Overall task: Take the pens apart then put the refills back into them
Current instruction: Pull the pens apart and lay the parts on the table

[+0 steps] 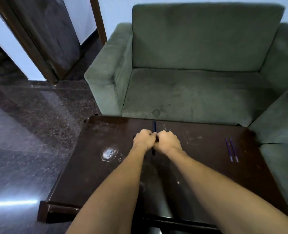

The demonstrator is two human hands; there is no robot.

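Observation:
My left hand point(144, 140) and my right hand point(169, 141) meet knuckle to knuckle above the middle of the dark wooden table point(92, 166). Both are closed on a dark pen; only a small dark part shows between the fingers. A dark blue pen point(154, 126) lies on the table just beyond the hands, and a dark tip point(153, 152) pokes out below them; whether these are one pen I cannot tell. Two thin purple refills point(231, 150) lie side by side near the table's right edge.
A green sofa point(190, 73) stands right behind the table, and another green cushion point(282, 166) borders its right side. A glare spot point(109, 153) shines on the table's left part. Dark polished floor point(21, 132) spreads to the left, with a doorway behind.

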